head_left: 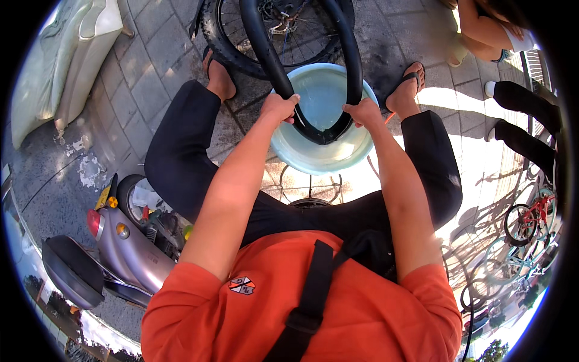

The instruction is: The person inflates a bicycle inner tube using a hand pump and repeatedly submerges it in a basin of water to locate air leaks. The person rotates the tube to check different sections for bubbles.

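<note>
A thick black inner tube loops down from the top of the view into a pale blue basin of water. My left hand grips the tube's left run at the basin's rim. On the other side, my right hand is closed round the right run. Between my hands the tube bends into a V, and its lowest part dips at the water. The undersides of my fingers are partly hidden by the tube.
A bicycle wheel lies just beyond the basin, partly behind the tube. My sandalled feet stand either side. At left are a silver scooter and a pale covered object. Other people's legs and parked bicycles are at right.
</note>
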Action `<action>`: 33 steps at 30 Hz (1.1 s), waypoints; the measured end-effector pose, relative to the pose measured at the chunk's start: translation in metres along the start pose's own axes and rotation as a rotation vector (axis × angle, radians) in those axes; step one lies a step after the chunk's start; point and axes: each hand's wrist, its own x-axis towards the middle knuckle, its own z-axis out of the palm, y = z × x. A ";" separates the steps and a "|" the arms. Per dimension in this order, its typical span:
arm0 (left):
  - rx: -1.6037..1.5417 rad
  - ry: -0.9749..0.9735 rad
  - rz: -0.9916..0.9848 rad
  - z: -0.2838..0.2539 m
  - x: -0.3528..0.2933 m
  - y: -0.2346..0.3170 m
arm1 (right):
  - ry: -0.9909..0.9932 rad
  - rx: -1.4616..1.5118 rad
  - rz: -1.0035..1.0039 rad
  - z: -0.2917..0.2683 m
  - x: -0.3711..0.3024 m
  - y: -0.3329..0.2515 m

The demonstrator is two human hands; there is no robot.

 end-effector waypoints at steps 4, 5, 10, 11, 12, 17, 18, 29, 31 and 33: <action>-0.003 0.128 0.066 -0.042 -0.015 -0.010 | 0.011 0.061 -0.034 -0.014 -0.010 -0.001; -0.056 0.177 0.088 -0.050 -0.014 -0.016 | 0.004 0.104 -0.019 -0.018 -0.013 -0.003; -0.183 0.353 0.080 -0.091 -0.013 -0.029 | -0.098 0.174 0.065 -0.038 -0.022 -0.018; -0.190 0.339 0.070 -0.092 -0.013 -0.028 | -0.098 0.148 0.070 -0.041 -0.021 -0.020; -0.196 0.325 0.058 -0.093 -0.013 -0.026 | -0.099 0.121 0.075 -0.045 -0.018 -0.022; 0.141 0.912 0.344 -0.046 0.005 -0.043 | -0.091 0.076 0.105 -0.068 0.000 -0.022; 0.174 0.800 0.467 -0.033 -0.025 -0.027 | -0.085 0.073 0.116 -0.080 -0.003 -0.025; 0.833 0.114 0.768 0.077 -0.039 0.024 | 0.331 -0.246 -0.044 -0.128 0.042 -0.089; 0.727 0.111 0.803 0.075 -0.034 0.016 | 0.415 -0.281 -0.134 -0.125 0.052 -0.097; 0.672 0.097 0.833 0.075 -0.025 0.015 | 0.497 -0.263 -0.249 -0.133 0.086 -0.113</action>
